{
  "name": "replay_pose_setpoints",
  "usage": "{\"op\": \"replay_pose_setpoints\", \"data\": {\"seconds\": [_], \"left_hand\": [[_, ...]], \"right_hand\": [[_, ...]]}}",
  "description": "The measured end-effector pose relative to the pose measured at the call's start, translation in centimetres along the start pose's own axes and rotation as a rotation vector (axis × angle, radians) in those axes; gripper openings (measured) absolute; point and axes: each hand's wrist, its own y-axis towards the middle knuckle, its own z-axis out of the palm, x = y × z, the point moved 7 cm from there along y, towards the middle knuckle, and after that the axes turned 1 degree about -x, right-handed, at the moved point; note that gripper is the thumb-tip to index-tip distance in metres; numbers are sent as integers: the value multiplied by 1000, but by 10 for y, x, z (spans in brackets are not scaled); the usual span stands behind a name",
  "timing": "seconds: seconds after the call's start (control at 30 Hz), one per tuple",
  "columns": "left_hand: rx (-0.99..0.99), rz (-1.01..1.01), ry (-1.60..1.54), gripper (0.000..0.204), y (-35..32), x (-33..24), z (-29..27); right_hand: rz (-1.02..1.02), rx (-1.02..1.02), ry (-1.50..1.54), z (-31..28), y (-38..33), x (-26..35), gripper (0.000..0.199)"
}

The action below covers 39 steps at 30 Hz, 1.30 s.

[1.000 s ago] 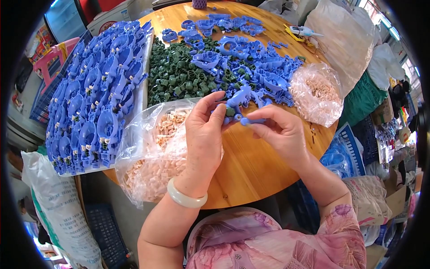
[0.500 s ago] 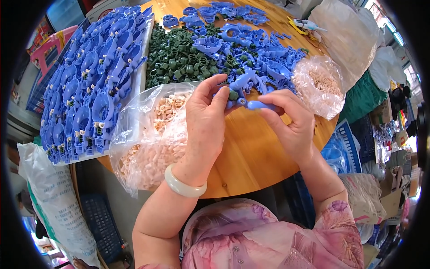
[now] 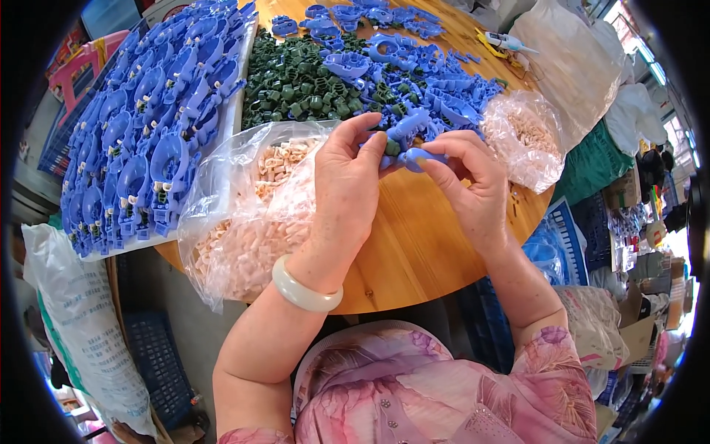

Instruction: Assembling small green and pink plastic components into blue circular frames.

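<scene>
Head view, looking down: your left hand (image 3: pixel 347 185) and right hand (image 3: pixel 473 185) meet above the round wooden tabletop (image 3: pixel 414 251), both pinched on one blue plastic part (image 3: pixel 411 145) held between them, just off the tabletop surface. Left thumb and fingertips grip the part's left end, where a small dark green piece (image 3: pixel 393 147) sits against it; right thumb and forefinger clamp the rounded right end. A pale bangle (image 3: pixel 305 290) circles your left wrist. Directly under and left of the left hand lies an open clear bag of small pinkish pieces (image 3: pixel 251 214). Beyond the hands: a heap of dark green pieces (image 3: pixel 296 81), and to its right a loose pile of blue parts (image 3: pixel 414 66). A second clear bag of pinkish pieces (image 3: pixel 529 137) sits just right of the right hand. Far left, a tray of stacked blue parts (image 3: pixel 140 140) overhangs the tabletop edge.
</scene>
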Motion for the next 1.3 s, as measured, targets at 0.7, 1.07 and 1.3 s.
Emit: {"op": "replay_pose_setpoints", "data": {"seconds": [0.7, 1.07, 1.3], "left_hand": [[-32, 38, 129, 24, 3, 4, -2], [-42, 36, 167, 24, 5, 5, -4], [-34, 50, 201, 23, 5, 7, -4]], "right_hand": [[-32, 19, -186, 6, -8, -1, 19], [-104, 31, -273, 6, -3, 10, 22], [-143, 112, -248, 10, -7, 7, 23]]}}
